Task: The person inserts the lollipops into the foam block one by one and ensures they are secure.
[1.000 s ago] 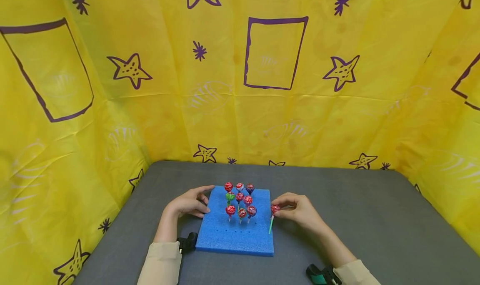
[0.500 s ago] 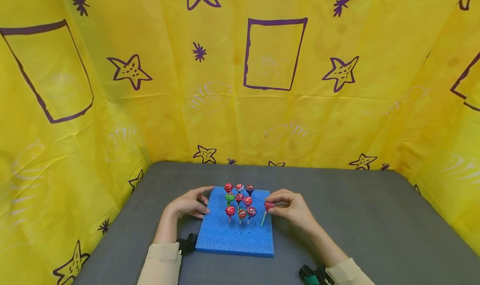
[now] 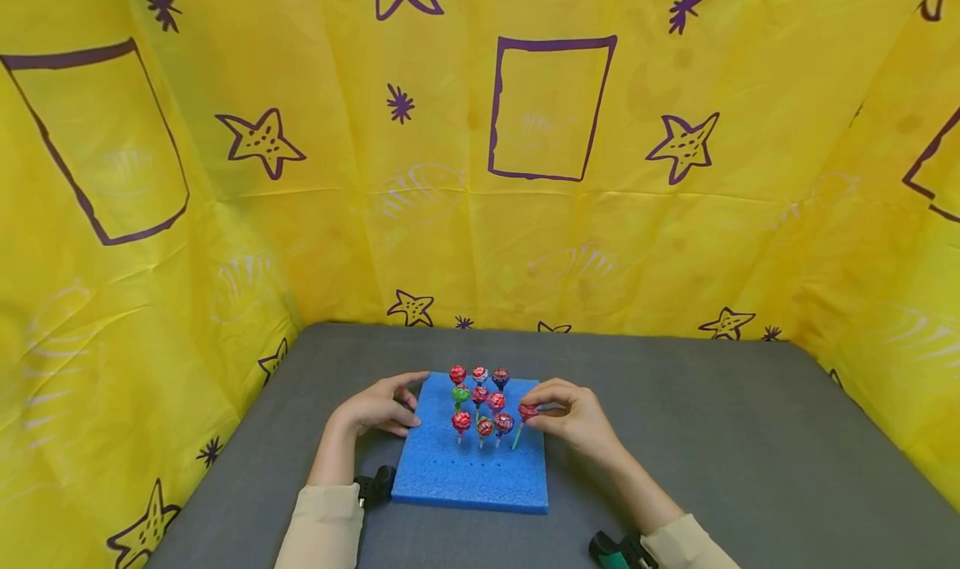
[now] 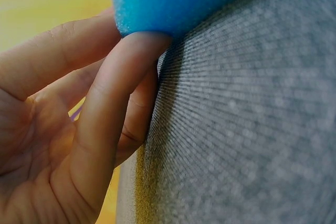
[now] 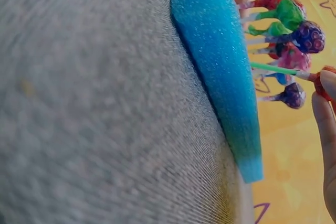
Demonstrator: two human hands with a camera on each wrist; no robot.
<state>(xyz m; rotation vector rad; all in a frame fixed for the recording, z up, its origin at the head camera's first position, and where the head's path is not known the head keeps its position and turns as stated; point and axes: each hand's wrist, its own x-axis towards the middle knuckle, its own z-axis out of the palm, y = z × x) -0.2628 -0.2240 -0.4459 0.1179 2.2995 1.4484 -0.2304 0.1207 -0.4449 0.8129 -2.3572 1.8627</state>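
Note:
My right hand [image 3: 581, 419] pinches the wrapped red head of a lollipop [image 3: 528, 412] between thumb and fingertips. Its green stick [image 5: 275, 68] slants down to the right part of a blue foam board [image 3: 468, 484]; in the right wrist view the lower end meets the board's top face, and I cannot tell whether it is in a hole. Several lollipops [image 3: 461, 420] in red, green and purple wrappers stand upright in the board in three rows. My left hand [image 3: 375, 404] rests against the board's left edge, the thumb [image 4: 113, 93] touching its side.
A row of small holes [image 3: 471, 462] runs across the board nearer me. The board lies on a dark grey table [image 3: 712, 436]. Yellow cloth [image 3: 450, 244] with purple drawings stands behind and at both sides.
My right hand has carried the red lollipop leftward, from the board's right edge to over the board, beside the front row. The left hand and the board have stayed put.

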